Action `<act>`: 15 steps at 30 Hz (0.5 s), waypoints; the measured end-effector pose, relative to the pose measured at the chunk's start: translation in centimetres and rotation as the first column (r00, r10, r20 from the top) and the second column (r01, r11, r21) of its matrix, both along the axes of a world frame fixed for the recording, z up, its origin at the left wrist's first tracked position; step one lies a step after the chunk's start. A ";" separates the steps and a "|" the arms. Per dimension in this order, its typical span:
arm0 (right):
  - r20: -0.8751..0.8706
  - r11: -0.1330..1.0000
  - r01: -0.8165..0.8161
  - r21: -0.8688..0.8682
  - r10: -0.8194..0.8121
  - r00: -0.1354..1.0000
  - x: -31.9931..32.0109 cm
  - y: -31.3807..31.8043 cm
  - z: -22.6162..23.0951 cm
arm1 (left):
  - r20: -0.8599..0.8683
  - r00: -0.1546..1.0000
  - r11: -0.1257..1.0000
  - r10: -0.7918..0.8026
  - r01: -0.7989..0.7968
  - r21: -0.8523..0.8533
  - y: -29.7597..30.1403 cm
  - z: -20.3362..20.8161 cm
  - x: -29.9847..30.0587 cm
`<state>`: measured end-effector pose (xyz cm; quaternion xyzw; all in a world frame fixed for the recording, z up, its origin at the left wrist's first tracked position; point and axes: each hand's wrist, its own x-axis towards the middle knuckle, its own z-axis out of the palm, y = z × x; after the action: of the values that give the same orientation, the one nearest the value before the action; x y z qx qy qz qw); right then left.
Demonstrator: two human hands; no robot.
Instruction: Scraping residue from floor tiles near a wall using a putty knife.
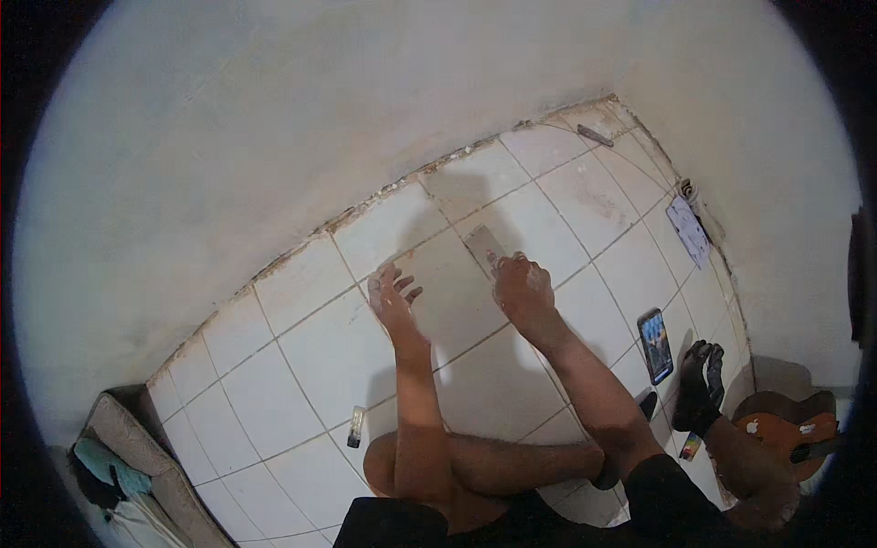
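Over the pale floor tiles, my left hand is held with its fingers spread and nothing in them. My right hand is closed around the handle of a scraper, most of which its fingers hide. The scraper's flat grey rectangular blade points up and to the left, at the tiles. Whether the blade touches the floor I cannot tell. Shadows of my arms and head fall across the tiles around both hands.
A lit smartphone lies to the right, near a foot in a black sock and a brown guitar. A small clear-and-black object lies left of my leg. A white patterned object lies by the right wall; a cushioned seat stands lower left.
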<state>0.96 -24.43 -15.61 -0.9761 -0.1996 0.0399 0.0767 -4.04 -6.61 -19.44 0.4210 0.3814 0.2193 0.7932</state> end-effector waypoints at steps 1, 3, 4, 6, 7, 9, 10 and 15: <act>0.027 0.999 -0.041 0.018 0.041 0.999 0.0 -0.1 -0.4 | 0.012 1.000 1.000 -0.008 0.008 -0.014 0.0 0.0 0.0; 0.186 0.988 -0.127 -0.085 0.141 0.972 -0.3 -0.5 -1.4 | -0.011 1.000 1.000 -0.014 0.014 0.014 -0.1 0.1 0.0; 0.319 0.957 -0.215 -0.197 0.270 0.909 -0.3 -0.4 -1.9 | 0.019 1.000 1.000 -0.024 0.024 0.009 -0.1 0.1 0.0; 0.427 0.972 -0.146 -0.186 0.214 0.879 0.2 0.4 -2.7 | 0.065 0.997 0.999 -0.035 0.033 0.029 -0.2 0.2 -0.2; 0.443 0.976 -0.104 -0.193 0.181 0.878 0.3 0.6 -2.7 | 0.063 0.997 0.999 -0.034 0.032 0.029 -0.3 0.3 -0.4; 0.278 0.991 -0.024 -0.131 0.060 0.959 0.4 1.0 -2.4 | 0.063 0.998 0.999 -0.010 0.007 0.036 -0.4 0.3 -0.5; 0.147 1.000 -0.009 -0.021 0.012 0.989 0.4 1.1 -2.0 | 0.095 0.995 0.999 -0.022 0.017 0.047 -0.3 0.3 -0.4; 0.064 0.993 -0.066 -0.094 0.073 0.995 -0.7 -0.1 -0.7 | 0.037 0.999 1.000 0.017 -0.017 0.001 0.1 0.2 -0.1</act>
<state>0.28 -24.52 -16.27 -0.9718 -0.2339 0.0190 0.0238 -4.18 -6.51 -19.28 0.4141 0.3699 0.2340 0.7981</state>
